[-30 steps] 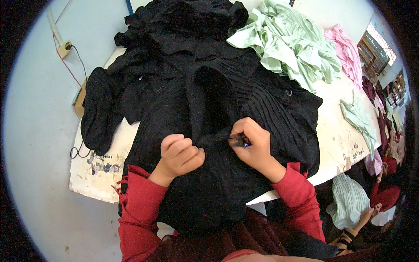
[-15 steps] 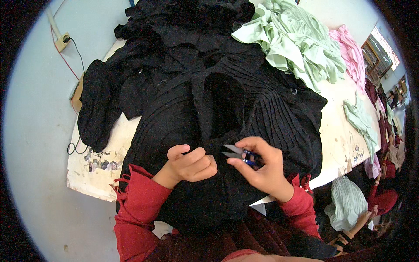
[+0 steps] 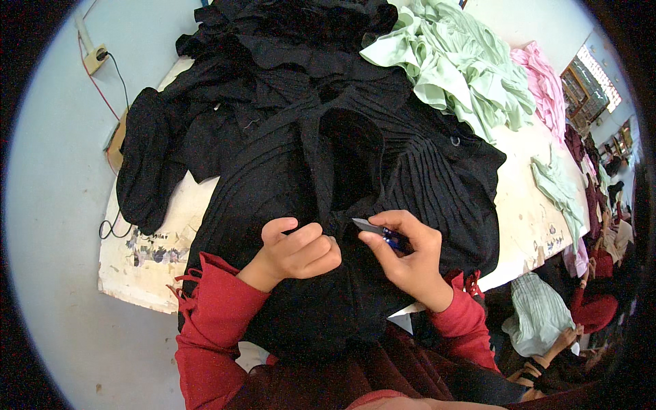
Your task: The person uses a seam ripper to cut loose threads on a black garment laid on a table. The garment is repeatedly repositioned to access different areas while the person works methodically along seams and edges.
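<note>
A black pleated garment (image 3: 437,178) lies spread before me, its opening near the middle. Over its near part, my right hand (image 3: 417,263) grips small thread snips (image 3: 367,225). The snips' grey blades are pressed together, pointing left, and some blue shows at the handle. To the left, my left hand (image 3: 301,251) is curled closed low over the black cloth, fingertips toward the snips. Whatever it pinches, if anything, is hidden by the fingers and dark fabric.
More black cloth (image 3: 287,41) is heaped at the far side of the pale, worn table (image 3: 137,273). Mint-green fabric (image 3: 458,68) and pink fabric (image 3: 543,75) lie at the far right. Another person's arm (image 3: 557,345) with light cloth shows at lower right. A wall socket (image 3: 96,60) is at left.
The snips' blades have gone from apart to pressed together as my right fingers squeezed. My left hand has stayed curled in nearly the same place.
</note>
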Motion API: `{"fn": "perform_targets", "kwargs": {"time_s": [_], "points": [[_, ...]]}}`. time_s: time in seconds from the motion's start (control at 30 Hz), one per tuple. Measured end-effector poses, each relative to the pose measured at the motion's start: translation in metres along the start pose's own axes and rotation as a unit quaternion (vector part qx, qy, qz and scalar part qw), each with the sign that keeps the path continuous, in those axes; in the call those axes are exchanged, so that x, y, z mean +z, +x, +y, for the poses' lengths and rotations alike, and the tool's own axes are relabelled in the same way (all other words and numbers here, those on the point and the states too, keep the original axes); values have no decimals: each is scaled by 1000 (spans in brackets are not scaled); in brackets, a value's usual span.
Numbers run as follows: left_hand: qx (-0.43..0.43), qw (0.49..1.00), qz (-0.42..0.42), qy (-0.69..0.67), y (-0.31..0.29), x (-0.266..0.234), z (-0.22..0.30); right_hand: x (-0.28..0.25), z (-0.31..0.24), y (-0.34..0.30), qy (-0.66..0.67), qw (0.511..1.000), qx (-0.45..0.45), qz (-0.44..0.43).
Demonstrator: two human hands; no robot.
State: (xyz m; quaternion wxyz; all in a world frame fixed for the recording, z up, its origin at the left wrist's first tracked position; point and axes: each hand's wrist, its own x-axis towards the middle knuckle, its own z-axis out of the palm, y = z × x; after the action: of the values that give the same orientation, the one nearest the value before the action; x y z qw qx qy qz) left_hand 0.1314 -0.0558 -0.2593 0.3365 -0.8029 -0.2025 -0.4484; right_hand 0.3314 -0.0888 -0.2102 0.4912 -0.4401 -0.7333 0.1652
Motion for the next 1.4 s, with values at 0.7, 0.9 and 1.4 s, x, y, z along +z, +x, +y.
{"fn": "perform_targets", "kwargs": {"time_s": [0.7,0.9,1.4], "points": [[-130,990,24,-53,-3,-6,-4,-21,9,11,138,973,90,-162],[-129,990,27,-60,-2,-6,-4,-27,-15,41,-83,975,-58,-200],[-142,986,29,-77,-4,-4,-6,-23,-4,62,-102,944,-154,-272]]}}
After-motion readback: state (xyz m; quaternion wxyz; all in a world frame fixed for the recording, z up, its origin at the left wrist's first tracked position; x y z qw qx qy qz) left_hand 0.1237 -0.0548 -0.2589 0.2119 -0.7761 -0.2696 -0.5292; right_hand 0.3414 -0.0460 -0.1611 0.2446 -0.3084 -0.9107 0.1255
